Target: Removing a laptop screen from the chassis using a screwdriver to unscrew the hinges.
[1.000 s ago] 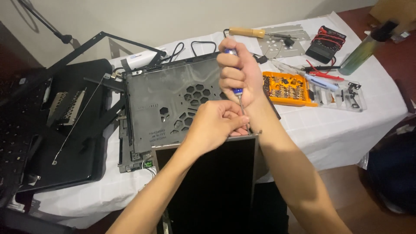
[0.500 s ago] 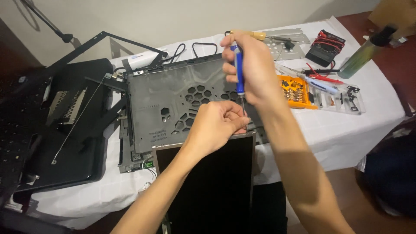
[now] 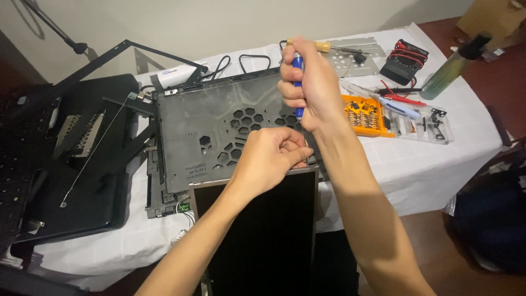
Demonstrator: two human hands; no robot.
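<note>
The blue-handled screwdriver [image 3: 298,82] stands nearly upright inside the right hand's [image 3: 309,85] closed fist, its thin metal shaft running down from the fist to the upper right corner of the dark display panel [image 3: 263,230]. That panel, a flat black rectangle with a thin metal frame, stretches away below the left hand [image 3: 271,159], whose fingertips pinch at the same corner, just beside the shaft's tip.

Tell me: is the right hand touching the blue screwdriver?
Touching. The head view shows the right hand closed around the blue screwdriver, its handle showing between the fingers.
</note>
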